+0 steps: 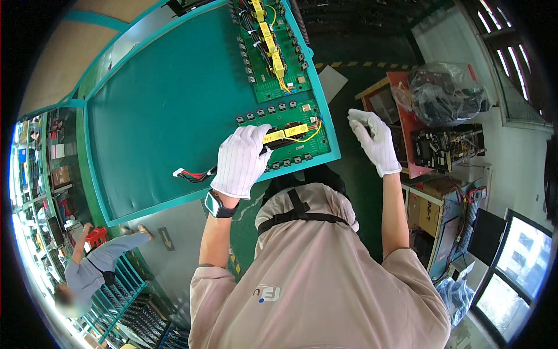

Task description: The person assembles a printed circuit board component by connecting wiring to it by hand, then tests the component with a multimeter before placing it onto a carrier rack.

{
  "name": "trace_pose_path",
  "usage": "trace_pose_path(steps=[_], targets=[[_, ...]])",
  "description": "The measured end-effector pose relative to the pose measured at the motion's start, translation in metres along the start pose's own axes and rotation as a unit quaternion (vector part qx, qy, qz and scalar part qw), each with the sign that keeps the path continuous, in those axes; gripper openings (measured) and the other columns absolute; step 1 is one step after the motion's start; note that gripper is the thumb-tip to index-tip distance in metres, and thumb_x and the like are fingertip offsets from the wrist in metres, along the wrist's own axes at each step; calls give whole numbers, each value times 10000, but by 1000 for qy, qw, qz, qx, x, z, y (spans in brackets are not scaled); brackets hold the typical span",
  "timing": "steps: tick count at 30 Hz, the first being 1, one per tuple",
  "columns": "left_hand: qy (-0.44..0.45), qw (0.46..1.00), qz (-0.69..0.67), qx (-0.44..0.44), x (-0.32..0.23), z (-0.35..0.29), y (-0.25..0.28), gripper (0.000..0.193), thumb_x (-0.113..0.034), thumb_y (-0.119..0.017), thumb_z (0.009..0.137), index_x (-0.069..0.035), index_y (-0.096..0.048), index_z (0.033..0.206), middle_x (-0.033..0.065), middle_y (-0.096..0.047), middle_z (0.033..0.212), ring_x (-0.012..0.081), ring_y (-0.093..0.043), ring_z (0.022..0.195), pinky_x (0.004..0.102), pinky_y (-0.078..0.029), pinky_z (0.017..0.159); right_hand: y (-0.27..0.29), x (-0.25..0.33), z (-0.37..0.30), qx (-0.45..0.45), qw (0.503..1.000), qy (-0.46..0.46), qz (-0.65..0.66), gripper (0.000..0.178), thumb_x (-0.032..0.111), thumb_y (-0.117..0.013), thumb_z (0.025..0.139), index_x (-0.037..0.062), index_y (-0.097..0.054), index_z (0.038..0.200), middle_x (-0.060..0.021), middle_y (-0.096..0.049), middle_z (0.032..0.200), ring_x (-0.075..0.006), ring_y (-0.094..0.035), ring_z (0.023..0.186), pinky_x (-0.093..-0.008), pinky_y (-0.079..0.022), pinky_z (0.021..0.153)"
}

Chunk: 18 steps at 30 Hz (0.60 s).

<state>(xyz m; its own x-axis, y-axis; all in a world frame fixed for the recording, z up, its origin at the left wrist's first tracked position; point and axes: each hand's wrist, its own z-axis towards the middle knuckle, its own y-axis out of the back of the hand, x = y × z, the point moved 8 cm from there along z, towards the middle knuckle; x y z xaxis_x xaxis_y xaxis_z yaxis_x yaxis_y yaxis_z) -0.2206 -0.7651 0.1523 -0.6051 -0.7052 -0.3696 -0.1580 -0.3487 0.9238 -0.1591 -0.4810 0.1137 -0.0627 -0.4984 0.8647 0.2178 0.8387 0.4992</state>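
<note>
Circuit board (290,119), green: lying on the near right corner of the green table (157,110). Farther board (267,90), longer: similarly populated, seemingly further along. Left hand (242,160), gloved: over the near board's left end; fingertips hidden, grip cannot be told. Right hand (374,139), gloved: empty, loosely spread, beyond the table edge. Yellow-topped parts (296,130): on the near board, placement apparently done. Cable (197,174): plug end loose, connection probably outstanding.
</note>
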Motion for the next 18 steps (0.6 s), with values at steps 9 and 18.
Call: trace_pose_path(steps=[9, 18], targets=[[-4, 1000, 12, -13, -2, -1, -2, 476, -208, -791, 782, -63, -613, 1199, 108, -654, 994, 314, -633, 938, 421, -531, 807, -23, 42, -16, -19, 988, 97, -118, 222, 48, -692, 896, 15, -687, 1115, -147, -721, 1047, -286, -706, 965, -342, -544, 855], [15, 1000, 11, -7, -2, -1, 2, 540, -212, -799, 780, -63, -590, 1255, 124, -655, 1044, 322, -631, 989, 429, -524, 849, -14, 17, -67, -85, 992, -4, -98, 228, 76, -690, 917, 31, -690, 1140, -158, -712, 997, -295, -713, 914, -355, -548, 799]])
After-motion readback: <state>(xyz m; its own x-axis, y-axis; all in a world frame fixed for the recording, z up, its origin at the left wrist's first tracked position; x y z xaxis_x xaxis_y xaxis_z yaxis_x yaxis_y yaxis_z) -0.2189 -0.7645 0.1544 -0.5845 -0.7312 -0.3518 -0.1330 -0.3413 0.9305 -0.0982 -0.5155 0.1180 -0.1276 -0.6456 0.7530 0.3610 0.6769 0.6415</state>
